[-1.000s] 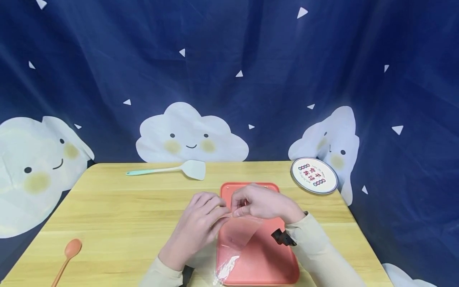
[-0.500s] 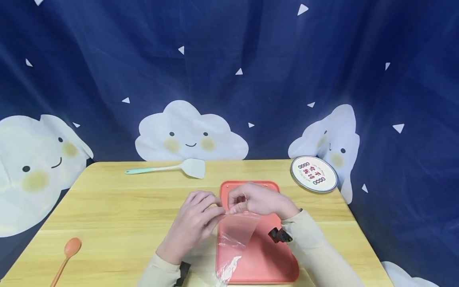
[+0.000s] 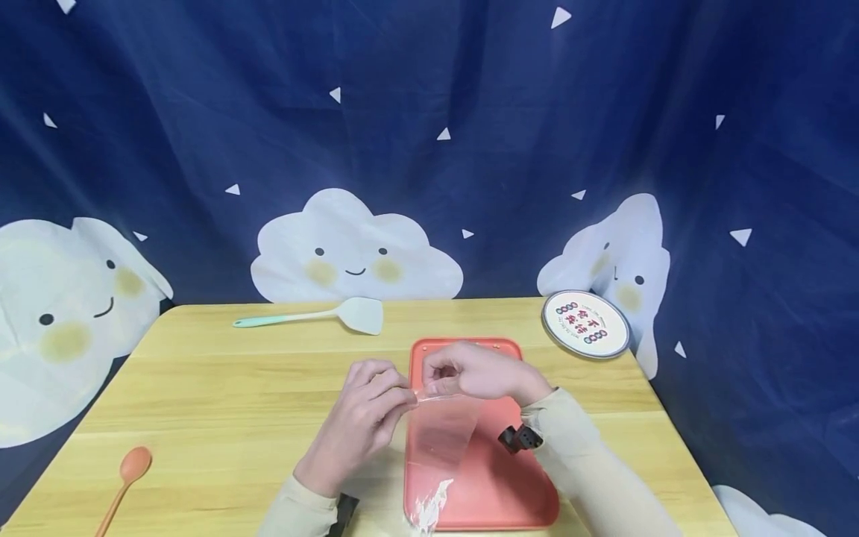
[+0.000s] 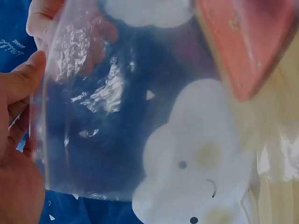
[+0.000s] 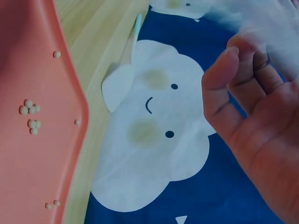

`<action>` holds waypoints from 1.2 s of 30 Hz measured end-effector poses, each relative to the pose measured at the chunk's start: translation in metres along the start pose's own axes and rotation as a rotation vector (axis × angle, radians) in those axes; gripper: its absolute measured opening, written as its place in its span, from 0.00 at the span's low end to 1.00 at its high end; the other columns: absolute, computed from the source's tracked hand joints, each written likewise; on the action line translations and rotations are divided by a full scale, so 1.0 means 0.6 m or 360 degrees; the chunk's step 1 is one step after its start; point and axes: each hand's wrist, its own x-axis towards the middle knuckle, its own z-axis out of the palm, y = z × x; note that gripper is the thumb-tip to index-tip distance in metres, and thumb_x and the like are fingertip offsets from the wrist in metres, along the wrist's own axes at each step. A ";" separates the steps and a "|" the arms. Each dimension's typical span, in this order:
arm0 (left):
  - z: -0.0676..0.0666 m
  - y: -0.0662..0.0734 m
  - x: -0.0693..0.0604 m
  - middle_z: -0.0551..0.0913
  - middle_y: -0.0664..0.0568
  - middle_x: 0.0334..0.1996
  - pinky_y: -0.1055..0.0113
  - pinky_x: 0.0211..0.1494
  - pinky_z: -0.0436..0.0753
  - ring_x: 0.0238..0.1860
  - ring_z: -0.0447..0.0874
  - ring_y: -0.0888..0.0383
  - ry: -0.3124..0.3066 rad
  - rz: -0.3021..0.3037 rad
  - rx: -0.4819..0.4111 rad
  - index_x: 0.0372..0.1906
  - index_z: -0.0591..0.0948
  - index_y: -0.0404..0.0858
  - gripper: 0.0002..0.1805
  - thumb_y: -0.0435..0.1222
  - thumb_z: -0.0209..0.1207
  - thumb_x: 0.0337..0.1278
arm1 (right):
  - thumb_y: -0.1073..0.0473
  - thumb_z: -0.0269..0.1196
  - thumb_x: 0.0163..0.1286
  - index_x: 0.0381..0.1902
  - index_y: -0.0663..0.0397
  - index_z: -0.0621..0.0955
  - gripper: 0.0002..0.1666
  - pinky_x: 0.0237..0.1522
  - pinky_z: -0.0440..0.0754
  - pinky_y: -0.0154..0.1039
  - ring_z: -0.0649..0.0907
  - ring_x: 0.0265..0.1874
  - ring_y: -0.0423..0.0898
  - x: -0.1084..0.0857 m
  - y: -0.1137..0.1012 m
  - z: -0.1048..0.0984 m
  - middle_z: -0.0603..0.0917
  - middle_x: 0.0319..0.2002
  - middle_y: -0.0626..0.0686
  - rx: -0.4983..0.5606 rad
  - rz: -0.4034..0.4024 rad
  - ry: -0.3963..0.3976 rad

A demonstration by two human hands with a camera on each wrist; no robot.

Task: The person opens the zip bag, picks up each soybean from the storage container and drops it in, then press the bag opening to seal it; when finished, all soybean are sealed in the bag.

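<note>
A clear plastic bag hangs over the pink tray, with its upper edge between my two hands. My left hand pinches that edge at the left, the thumb below the fingers. Close beside it, my right hand pinches the same edge between thumb and forefinger. In the left wrist view, the see-through bag fills the middle, a strip running along its edge by my left thumb. Several small beige balls lie on the tray in the right wrist view.
Toward the back left lies a white spatula with a mint handle. A round plate with red lettering sits at the back right corner. An orange spoon rests at the front left. Behind the wooden table hangs a blue cloud-printed curtain.
Both hands shift slightly left, still pinching the bag's edge. The bag's hanging part spreads flatter over the tray. The spatula, plate and spoon stay in place.
</note>
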 end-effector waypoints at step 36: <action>-0.006 0.029 -0.013 0.79 0.56 0.29 0.61 0.43 0.78 0.31 0.77 0.56 -0.0140 0.0054 0.0146 0.29 0.84 0.39 0.10 0.30 0.53 0.60 | 0.70 0.62 0.63 0.26 0.46 0.80 0.13 0.28 0.78 0.33 0.76 0.22 0.37 0.043 0.000 0.005 0.76 0.20 0.39 -0.0537 0.0187 0.0251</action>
